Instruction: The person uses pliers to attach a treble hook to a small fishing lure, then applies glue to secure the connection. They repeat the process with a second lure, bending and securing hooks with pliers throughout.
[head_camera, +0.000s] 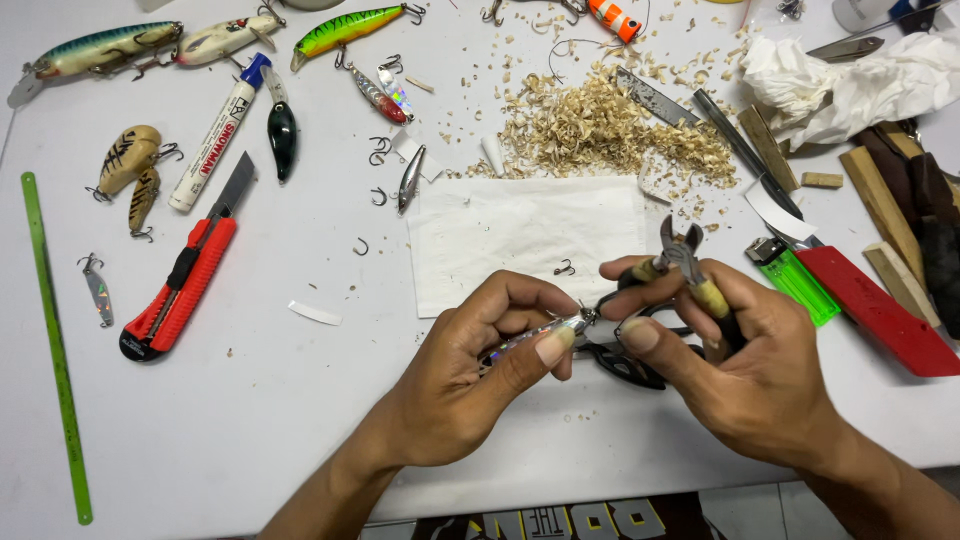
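Near the table's (300, 420) front edge, the left hand (470, 370) pinches a small shiny lure (535, 338) between thumb and fingers, while the right hand (740, 370) grips pliers (690, 262), fingertips touching the lure's ring.

A white table (300, 420) fills almost the whole view, its surface smooth and evenly lit by bright, diffuse light that casts only soft, short shadows. The tabletop is strewn with pale wood shavings (600, 130) toward the far side. Its near edge runs across the bottom of the view, and below it a strip of pale tiled floor (760, 505) shows, beside a dark patch with yellowish lettering. No wall or window can be seen.
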